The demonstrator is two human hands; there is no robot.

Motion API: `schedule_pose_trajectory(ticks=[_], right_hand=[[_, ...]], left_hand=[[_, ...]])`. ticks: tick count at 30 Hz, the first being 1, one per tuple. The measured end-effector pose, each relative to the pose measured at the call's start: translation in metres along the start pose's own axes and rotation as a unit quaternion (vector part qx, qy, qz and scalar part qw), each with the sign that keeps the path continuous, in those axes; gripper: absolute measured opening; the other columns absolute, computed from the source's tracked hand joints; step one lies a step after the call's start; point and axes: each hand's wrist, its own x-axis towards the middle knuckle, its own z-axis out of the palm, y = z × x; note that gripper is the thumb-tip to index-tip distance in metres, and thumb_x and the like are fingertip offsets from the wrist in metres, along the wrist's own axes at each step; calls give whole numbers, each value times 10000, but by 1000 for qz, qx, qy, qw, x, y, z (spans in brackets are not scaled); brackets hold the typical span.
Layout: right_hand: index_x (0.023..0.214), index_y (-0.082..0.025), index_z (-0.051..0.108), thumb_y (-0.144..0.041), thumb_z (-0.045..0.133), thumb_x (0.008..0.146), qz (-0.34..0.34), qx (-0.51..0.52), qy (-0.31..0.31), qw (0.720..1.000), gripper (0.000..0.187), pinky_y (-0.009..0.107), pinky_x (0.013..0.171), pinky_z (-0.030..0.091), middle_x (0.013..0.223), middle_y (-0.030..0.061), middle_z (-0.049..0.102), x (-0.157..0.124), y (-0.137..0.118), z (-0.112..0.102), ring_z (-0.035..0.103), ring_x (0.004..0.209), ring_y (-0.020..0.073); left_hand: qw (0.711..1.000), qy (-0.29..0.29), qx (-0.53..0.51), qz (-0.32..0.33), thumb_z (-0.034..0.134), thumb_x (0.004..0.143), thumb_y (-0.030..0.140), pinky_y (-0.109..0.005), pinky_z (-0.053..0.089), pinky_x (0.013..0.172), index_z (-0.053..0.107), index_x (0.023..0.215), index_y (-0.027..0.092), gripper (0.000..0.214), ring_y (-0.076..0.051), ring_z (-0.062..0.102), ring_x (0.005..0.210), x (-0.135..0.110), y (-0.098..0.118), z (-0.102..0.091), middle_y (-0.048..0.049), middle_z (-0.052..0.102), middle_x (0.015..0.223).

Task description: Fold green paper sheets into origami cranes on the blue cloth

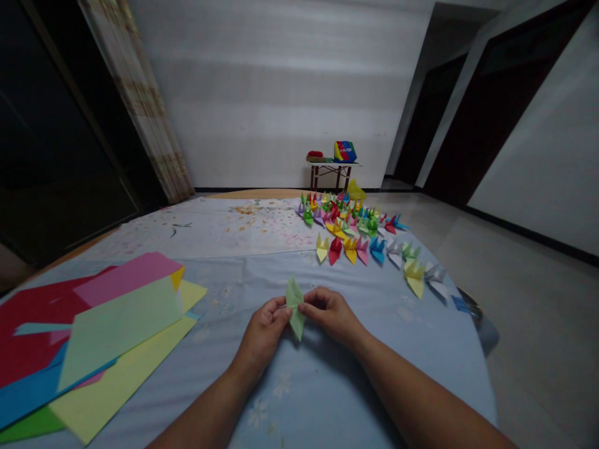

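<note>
A pale green folded paper (295, 293), shaped like a narrow diamond with pointed ends, is held upright just above the table in front of me. My left hand (267, 325) pinches its left edge between thumb and fingers. On the other side, my right hand (333, 313) grips the right edge near the middle, thumb and index finger pressed together. The finger pads behind the paper are partly hidden. Beyond the hands, to the right, stand several folded paper cranes (350, 249) in many colours.
Loose coloured paper sheets (121, 324) overlap on the left of the round table, which has a light blue flowered cloth (299, 399). More cranes (337, 212) crowd the far right edge. A small side table (333, 164) with a colourful box (345, 151) stands by the wall.
</note>
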Motion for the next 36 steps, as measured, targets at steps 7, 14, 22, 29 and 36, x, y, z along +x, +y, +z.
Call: schedule_pose_trajectory(ticks=[7,14,22,29,36], right_hand=[[685,-122,564,-436,689,607,28,94,-10,995,347,209,534,361,607,-28,534,1,0,1,456,525,68],[674,-115,565,-417,712,582,35,108,-11,993,348,203,535,340,591,-37,520,3,0,0,442,526,63],[675,-118,569,-461,706,580,33,103,-16,994,382,188,491,322,570,-45,516,6,1,-2,425,490,51],[715,-120,622,-497,660,634,36,50,-41,997,388,165,452,315,558,-41,528,15,21,-6,418,477,45],[694,-122,623,-380,678,651,44,22,-42,998,268,153,428,307,523,-58,506,18,19,-7,410,454,40]], left_hand=[[1000,-20,-7,-6,662,692,345,-262,474,657,579,1050,117,433,-189,639,718,0,2,1,-63,699,779],[1000,-11,1,-28,677,683,342,-275,484,652,562,998,113,406,-168,638,634,5,-3,-4,-44,690,710],[998,11,51,-35,707,641,354,-215,468,574,608,813,127,302,-133,607,577,7,-2,-1,-23,676,661],[996,22,67,-55,727,607,379,-212,468,563,609,850,140,361,-147,607,592,12,-3,-3,-12,675,664],[993,29,90,-75,771,533,384,-193,484,576,624,820,150,399,-155,616,637,13,2,-2,-5,680,685]])
